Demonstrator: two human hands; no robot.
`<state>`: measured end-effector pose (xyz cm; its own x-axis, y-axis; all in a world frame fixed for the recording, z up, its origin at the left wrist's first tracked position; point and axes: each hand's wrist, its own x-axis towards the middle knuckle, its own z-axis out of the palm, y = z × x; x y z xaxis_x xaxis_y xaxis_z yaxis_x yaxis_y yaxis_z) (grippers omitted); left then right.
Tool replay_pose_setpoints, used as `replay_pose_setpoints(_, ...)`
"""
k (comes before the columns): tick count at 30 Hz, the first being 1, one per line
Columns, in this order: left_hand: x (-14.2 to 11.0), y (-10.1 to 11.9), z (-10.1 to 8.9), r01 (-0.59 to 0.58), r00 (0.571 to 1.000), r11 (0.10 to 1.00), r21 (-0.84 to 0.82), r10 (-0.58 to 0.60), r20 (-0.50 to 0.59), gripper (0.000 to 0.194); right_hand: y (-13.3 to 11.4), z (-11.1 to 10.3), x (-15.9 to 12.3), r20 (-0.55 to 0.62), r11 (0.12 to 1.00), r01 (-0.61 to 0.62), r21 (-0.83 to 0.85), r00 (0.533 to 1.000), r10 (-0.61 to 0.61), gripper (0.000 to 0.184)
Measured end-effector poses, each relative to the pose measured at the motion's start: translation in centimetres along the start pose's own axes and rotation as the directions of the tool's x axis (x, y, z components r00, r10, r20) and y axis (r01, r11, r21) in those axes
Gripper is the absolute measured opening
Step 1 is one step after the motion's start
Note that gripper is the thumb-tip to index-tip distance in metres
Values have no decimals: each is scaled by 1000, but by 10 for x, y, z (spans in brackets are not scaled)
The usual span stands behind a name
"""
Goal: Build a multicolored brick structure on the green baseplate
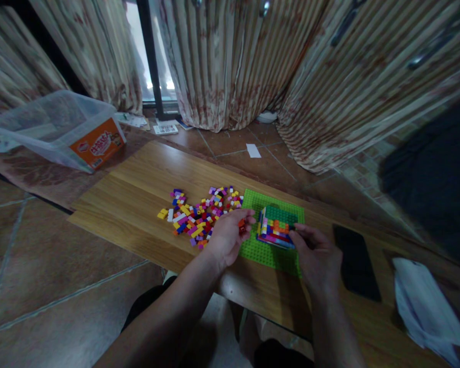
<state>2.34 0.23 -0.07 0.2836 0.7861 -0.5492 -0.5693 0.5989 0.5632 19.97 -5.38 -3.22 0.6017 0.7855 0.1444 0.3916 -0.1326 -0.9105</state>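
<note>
A low block build of many-coloured toy bricks, with a dark green back part, stands on a bright green studded baseplate. My left hand is turned palm up at the baseplate's left edge, its curled fingers holding a few red-orange toy bricks. At the build's right end, my right hand is closed in a pinch on what looks like a small dark toy brick; the fingertips partly hide it. Left of the baseplate lies a loose pile of toy bricks in mixed colours.
Everything rests on a narrow wooden table. To the right are a flat black slab and a white plastic bag. A clear plastic bin with an orange label stands at the far left. Striped curtains hang behind.
</note>
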Motion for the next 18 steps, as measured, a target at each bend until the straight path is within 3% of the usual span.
replay_pose_setpoints(18, -1, -2, 0, 14, 1000, 1000, -19, -14, 16, 10, -3, 2, 4, 30, 998, -35, 52, 999, 33, 33)
